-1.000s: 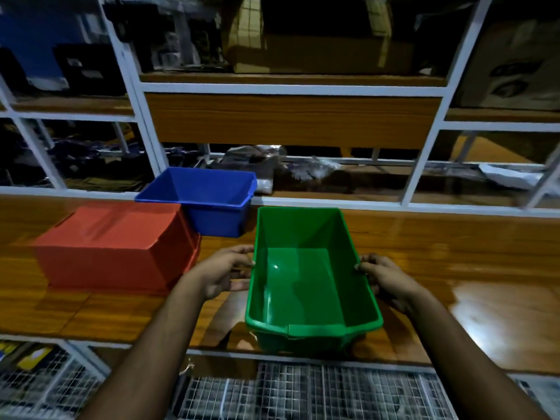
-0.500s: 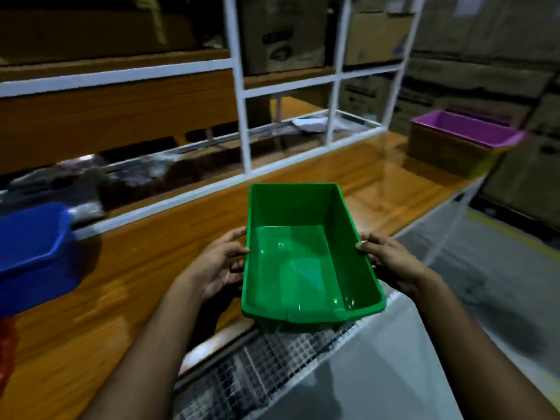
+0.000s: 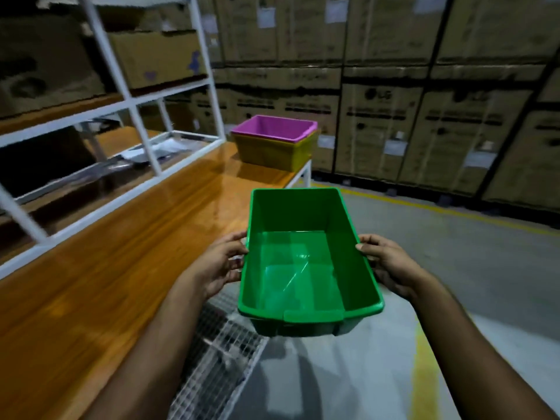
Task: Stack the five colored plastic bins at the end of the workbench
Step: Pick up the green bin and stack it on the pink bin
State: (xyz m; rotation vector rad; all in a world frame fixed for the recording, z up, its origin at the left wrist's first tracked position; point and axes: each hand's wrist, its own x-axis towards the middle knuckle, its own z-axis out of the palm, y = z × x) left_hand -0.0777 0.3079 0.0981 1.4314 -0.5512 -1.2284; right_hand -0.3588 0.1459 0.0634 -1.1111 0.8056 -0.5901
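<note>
I carry an empty green bin in the air beside the workbench, over the floor. My left hand grips its left rim and my right hand grips its right rim. At the far end of the bench a purple bin sits nested inside a yellow bin. The blue and red bins are out of view.
A white shelf frame with cardboard boxes runs along the bench's back edge. Stacked cartons form a wall beyond the bench end. A wire mesh rack sits under the bench. Grey floor with yellow lines lies to the right.
The view has swung right along the bench. The green bin, lifted off the bench in both hands, has moved closer to the purple and yellow stack; the blue and red bins have left the view.
</note>
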